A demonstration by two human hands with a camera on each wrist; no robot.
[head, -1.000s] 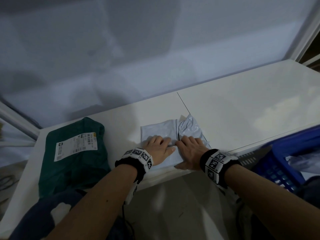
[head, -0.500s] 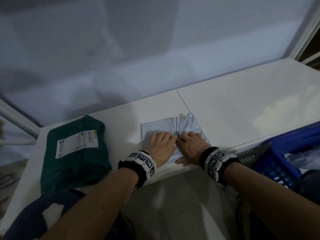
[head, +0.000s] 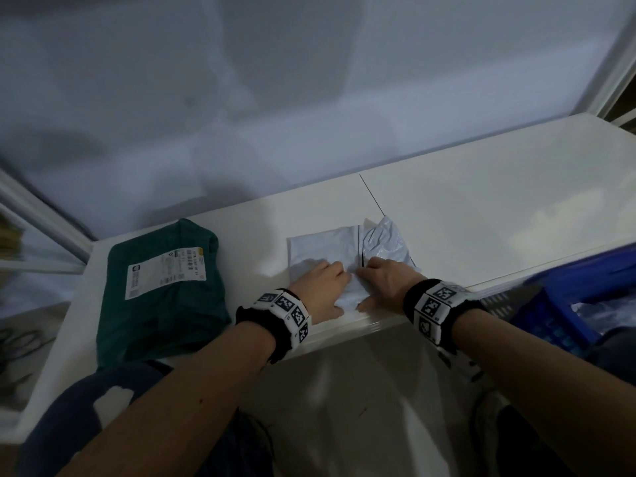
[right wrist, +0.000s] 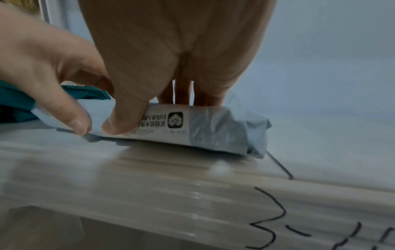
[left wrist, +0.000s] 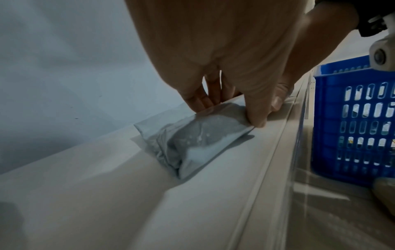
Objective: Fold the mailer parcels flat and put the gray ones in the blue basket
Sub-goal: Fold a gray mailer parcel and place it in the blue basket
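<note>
Both forearms are bare. Each wrist carries a black band (head: 434, 306) faced with white square tiles printed with black-and-white fiducial patterns; the left band (head: 280, 313) shows several tiles in a row. In the left wrist view a white plastic mount with a round metal screw head (left wrist: 379, 55) shows beside the other band's black strap. A dark navy garment with a white patch (head: 103, 404) covers the body at near left.

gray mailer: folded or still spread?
Folded, not yet flat. The gray mailer lies doubled over on the table, its edge still puffy, with the left hand and right hand gripping it.
</note>
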